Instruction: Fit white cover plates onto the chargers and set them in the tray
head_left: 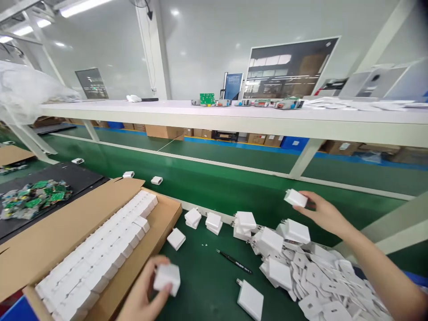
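Low in the middle of the view, my left hand (143, 295) grips a white charger housing (170, 277) between thumb and fingers, beside the carton. Out to the right, my right hand (326, 216) pinches another white charger housing (294, 198) by one end, raised above the pile. Below it lie several white housings (294, 232) and a heap of flat white cover plates (334, 276). An open cardboard box (167, 209) at the left holds rows of white housings (107, 252). One housing (250, 299) lies on the green mat near the front edge.
A black pen-like tool (234, 261) lies on the green mat (200, 285). Loose housings (176, 239) stand right of the box. Green circuit boards (36, 198) are heaped on a black sheet at far left. A white shelf (187, 114) spans the back, carrying circuit parts and white plates.
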`<move>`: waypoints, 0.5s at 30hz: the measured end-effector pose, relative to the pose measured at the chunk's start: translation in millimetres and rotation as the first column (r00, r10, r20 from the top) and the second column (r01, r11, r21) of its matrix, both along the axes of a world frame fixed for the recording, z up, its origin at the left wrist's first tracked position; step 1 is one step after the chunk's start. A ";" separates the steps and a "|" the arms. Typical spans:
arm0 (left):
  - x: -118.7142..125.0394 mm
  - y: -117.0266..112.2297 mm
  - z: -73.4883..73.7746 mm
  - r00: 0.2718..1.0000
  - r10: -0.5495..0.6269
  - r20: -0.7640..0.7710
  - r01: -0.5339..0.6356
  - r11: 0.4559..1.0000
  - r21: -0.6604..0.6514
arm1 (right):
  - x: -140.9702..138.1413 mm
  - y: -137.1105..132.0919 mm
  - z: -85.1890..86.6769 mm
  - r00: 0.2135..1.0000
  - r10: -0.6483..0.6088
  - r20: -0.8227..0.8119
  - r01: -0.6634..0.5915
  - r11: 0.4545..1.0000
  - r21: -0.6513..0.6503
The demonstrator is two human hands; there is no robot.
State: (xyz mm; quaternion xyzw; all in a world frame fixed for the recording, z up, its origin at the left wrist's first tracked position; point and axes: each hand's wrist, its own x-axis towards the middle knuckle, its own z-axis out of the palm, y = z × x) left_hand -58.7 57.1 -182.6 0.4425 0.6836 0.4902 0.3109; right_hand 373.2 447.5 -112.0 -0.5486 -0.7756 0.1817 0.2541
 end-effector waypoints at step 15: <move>-142.4 119.8 20.2 0.270 -0.089 -0.959 -0.236 0.959 -0.155 | -151.9 -299.4 -24.6 0.815 0.578 -0.047 -0.563 0.770 -0.300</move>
